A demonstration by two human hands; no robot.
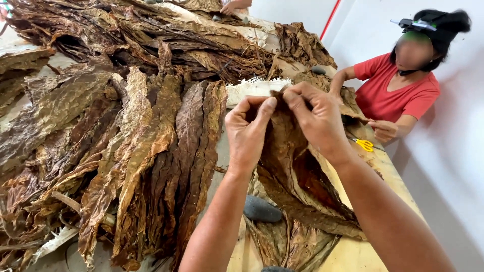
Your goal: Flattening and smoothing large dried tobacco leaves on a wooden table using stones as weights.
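1. Where the frame's left half fills with brown, a heap of dried leaves (126, 151) lies in long overlapping strips across the table (353, 254), reaching the upper left corner.
2. Just right of centre, the left hand (248, 133) pinches the top edge of a dark brown leaf (287, 166), thumb and fingers closed on it.
3. Beside it, nearly touching, the right hand (315, 118) grips the same edge, fingers clamped together on the leaf, which hangs below both hands and drapes onto flattened leaves at lower centre.
4. Below the left wrist lies a grey stone (261, 209), possibly a weight.
5. Right of the hands, yellow-handled scissors (364, 145) rest on the table.
6. At the upper right sits a co-worker in a red shirt (396, 93), hands on other leaves.
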